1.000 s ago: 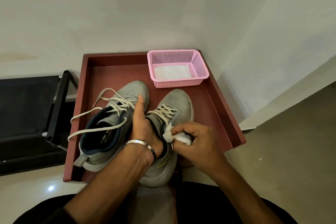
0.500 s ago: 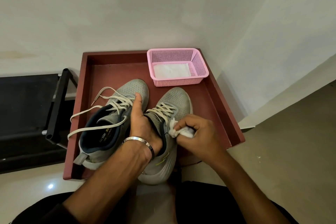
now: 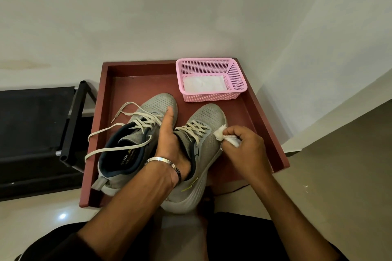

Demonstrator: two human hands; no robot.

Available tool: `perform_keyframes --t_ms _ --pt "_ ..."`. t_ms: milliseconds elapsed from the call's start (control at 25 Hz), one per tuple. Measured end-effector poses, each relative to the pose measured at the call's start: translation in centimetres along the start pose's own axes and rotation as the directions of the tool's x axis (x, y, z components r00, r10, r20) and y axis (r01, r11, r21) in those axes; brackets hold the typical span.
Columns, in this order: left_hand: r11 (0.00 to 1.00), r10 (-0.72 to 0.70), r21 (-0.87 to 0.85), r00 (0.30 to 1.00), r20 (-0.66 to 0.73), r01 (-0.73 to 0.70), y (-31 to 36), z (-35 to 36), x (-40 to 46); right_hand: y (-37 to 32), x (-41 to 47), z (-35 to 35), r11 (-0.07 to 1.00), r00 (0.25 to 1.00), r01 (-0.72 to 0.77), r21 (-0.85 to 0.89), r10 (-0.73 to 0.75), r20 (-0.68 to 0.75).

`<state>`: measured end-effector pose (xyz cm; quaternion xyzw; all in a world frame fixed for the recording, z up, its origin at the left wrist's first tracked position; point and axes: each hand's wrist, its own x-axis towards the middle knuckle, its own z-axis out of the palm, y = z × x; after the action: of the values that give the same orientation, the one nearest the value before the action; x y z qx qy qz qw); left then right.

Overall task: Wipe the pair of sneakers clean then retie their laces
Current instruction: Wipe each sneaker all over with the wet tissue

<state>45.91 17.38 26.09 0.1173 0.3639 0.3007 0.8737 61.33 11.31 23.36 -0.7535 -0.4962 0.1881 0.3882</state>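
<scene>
Right hand (image 3: 244, 148) pinching white wipe (image 3: 228, 139) against right sneaker (image 3: 203, 133); left hand (image 3: 169, 144) gripping its collar; "NITRI" inside left sneaker (image 3: 127, 146).

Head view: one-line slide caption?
Right hand wipes grey mesh sneaker with crumpled white wipe; left hand steadies it.

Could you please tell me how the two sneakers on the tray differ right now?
The left sneaker has loose laces trailing over the tray; the right sneaker has none trailing. The left hand is inside the right sneaker; nothing holds the left sneaker. The right hand presses a wipe to the right sneaker only. Both are grey mesh.
</scene>
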Motion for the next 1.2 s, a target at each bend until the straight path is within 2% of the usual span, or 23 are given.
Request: perform_keyframes --t_ms 160,360,560,640,720,800,880,960,1000,1080,1160,1200 --pt "0.990 -0.080 0.120 0.997 -0.005 0.080 -0.1 0.3 -0.2 -0.6 -0.2 -0.4 1.000 0.994 -0.029 0.005 0.028 0.108" --pt "0.946 -0.085 0.311 0.996 -0.036 0.092 0.9 0.7 -0.2 -0.9 -0.3 -1.1 0.998 0.990 -0.070 0.008 0.068 0.125" --pt "0.847 -0.053 0.511 0.980 -0.192 0.146 0.8 1.6 0.1 -0.6 0.1 -1.0 0.995 0.986 -0.083 -0.061 0.091 0.141" --pt "0.805 -0.084 0.565 0.977 -0.194 0.182 1.0 1.4 -0.8 -0.2 0.4 -0.9 0.994 0.982 -0.098 -0.052 0.105 0.157" --pt "0.681 -0.090 0.702 0.976 -0.200 0.207 1.8 1.2 -2.7 0.1 0.6 -0.8 0.993 0.979 -0.106 -0.043 0.112 0.172" --pt "0.531 0.072 0.833 0.971 -0.229 0.157 3.0 1.1 -4.5 0.1 0.7 -0.8 0.993 0.976 -0.113 -0.041 0.119 0.183" --pt "0.460 0.243 0.886 0.953 -0.182 0.052 4.1 1.1 -5.5 -0.1 0.7 -0.8 0.993 0.977 -0.106 -0.046 0.113 0.179" --pt "0.362 0.343 0.932 0.930 -0.134 0.000 4.4 1.2 -5.8 -0.5 0.6 -0.9 0.995 0.981 -0.090 -0.036 0.095 0.169" --pt "0.282 0.374 0.960 0.921 -0.105 -0.005 4.3 1.3 -5.8 -0.7 0.5 -1.0 0.996 0.982 -0.080 -0.029 0.083 0.167" --pt "0.067 0.422 0.997 0.904 -0.070 0.046 4.0 1.3 -5.1 -1.0 0.2 -1.1 0.998 0.983 -0.064 -0.023 0.067 0.173" --pt "-0.160 0.450 0.973 0.890 -0.080 0.168 3.8 1.6 -3.8 -1.1 0.1 -1.0 0.998 0.983 -0.059 -0.006 0.059 0.171" --pt "-0.199 0.445 0.956 0.889 -0.108 0.216 3.7 1.7 -3.0 -1.0 0.1 -0.9 0.998 0.984 -0.059 0.005 0.057 0.168"
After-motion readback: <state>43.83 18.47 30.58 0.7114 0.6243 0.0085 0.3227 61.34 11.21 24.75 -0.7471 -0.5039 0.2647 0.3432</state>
